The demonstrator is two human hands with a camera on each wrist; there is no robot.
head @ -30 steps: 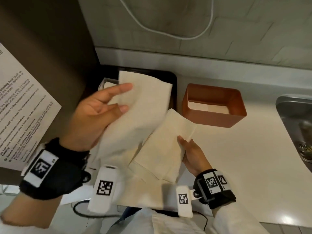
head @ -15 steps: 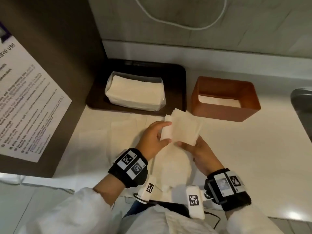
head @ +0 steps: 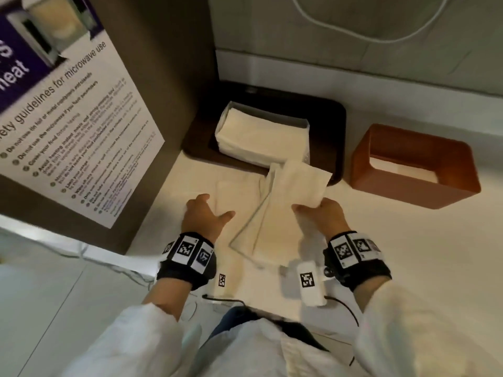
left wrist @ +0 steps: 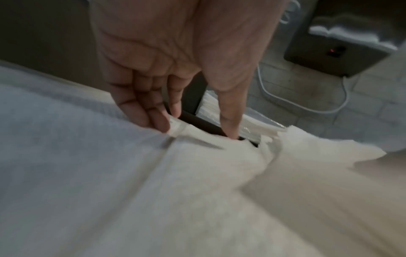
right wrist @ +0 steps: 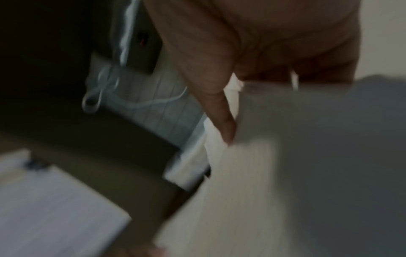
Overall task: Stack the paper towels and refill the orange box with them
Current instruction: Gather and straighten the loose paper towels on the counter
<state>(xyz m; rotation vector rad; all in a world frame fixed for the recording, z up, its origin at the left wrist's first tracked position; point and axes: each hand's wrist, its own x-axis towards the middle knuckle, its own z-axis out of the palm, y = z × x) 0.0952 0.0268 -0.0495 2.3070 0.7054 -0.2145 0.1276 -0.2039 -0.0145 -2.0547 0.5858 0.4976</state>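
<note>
The pale surface [head: 381, 254] carried everything, and a big panel with a microwave-use poster [head: 68, 126] stood along its left side. At the back lay a dark tray [head: 329, 131] holding a wrapped pack of paper towels [head: 261, 134]. Just right of the tray sat the orange box [head: 413, 170], open at the top; a pale layer showed low inside, and it looked nearly empty.

In front of the tray several loose paper towels [head: 234, 191] lay flat on the surface. The gathered stack [head: 283, 210] was lifted at its far end, tilted above those flat sheets, well short of the box.

The step in hand seemed to be stacking: collecting loose sheets before any refill. The next move probably called for sliding a flat sheet free with the left hand, laying it square on the stack, then carrying the stack right to the box.

The right hand [head: 324, 216] pinched the stack's right edge, thumb on top, fingers hidden beneath. The left hand [head: 204, 213] reached palm-down over the flat towels, fingers spread and fairly straight, tips touching the paper in the left wrist view, gripping nothing. The right wrist view was too blurred to add more.
</note>
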